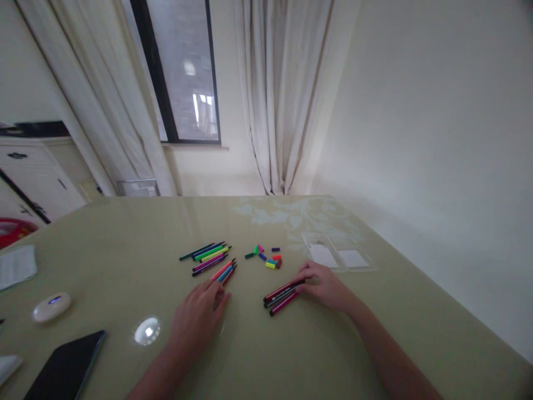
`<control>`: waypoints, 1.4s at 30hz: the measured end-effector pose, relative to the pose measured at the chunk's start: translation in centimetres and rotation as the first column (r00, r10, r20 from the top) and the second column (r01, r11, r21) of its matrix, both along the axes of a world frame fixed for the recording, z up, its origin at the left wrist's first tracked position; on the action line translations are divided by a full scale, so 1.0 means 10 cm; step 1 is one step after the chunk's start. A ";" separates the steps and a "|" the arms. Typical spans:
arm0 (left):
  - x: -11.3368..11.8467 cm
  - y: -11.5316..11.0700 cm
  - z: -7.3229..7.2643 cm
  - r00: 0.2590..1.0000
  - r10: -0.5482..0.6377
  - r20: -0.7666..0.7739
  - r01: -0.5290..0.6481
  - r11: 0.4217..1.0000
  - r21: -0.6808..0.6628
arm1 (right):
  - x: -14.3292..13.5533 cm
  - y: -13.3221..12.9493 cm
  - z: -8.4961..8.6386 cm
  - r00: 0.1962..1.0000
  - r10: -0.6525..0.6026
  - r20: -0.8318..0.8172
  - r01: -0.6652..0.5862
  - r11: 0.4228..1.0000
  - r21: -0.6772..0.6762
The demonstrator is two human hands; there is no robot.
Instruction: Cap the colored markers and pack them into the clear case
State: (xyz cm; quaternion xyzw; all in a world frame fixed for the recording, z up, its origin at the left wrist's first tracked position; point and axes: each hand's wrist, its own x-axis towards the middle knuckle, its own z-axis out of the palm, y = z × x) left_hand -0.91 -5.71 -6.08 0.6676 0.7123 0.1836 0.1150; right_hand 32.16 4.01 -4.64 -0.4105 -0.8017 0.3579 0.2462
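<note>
At the right hand, thumb and forefinger are pinched together on dark pens, near one end; the left hand curls over uncapped pens on the table, though whether it grips them I cannot tell. Beyond lie loose caps and a clear case. The pens look light, stiff and slick, apt to roll; mid-barrel seems the surest hold.

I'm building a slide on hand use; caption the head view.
Left hand at uncapped markers, right hand touching three other markers, loose coloured caps beyond.
</note>
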 end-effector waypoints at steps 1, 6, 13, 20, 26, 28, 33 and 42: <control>0.00 0.00 0.00 1.000 -0.010 -0.015 0.010 1.000 -0.019 | 0.01 0.01 -0.01 1.000 -0.002 0.008 0.002 1.000 -0.002; -0.02 0.00 0.05 0.995 0.054 -0.080 -0.058 0.997 -0.046 | 0.00 0.02 -0.03 1.000 -0.017 0.011 0.016 0.999 0.030; -0.07 0.02 0.13 0.989 0.068 -0.128 -0.073 0.997 -0.032 | -0.24 0.00 -0.10 0.981 -0.192 -0.036 0.196 0.957 0.215; -0.07 0.06 0.05 0.999 0.018 -0.051 -0.018 1.000 -0.003 | -0.52 0.14 -0.09 0.965 -0.173 0.195 0.114 0.953 0.281; -0.03 0.08 -0.02 0.998 -0.039 0.041 0.034 0.993 0.114 | -0.68 0.21 -0.10 0.904 -0.276 0.326 0.175 0.936 0.306; -0.02 0.08 -0.01 0.990 -0.035 0.138 0.017 0.992 0.128 | -0.69 0.21 -0.11 0.899 -0.292 0.326 0.188 0.930 0.315; 0.00 0.12 0.01 0.855 -0.061 0.516 -0.014 0.990 0.139 | -0.64 0.20 -0.14 0.918 -0.302 0.256 0.221 0.927 0.302; 0.07 0.14 -0.07 0.354 0.062 0.933 -0.157 0.988 -0.006 | -0.49 0.08 -0.21 0.914 -0.372 -0.163 0.405 0.870 0.281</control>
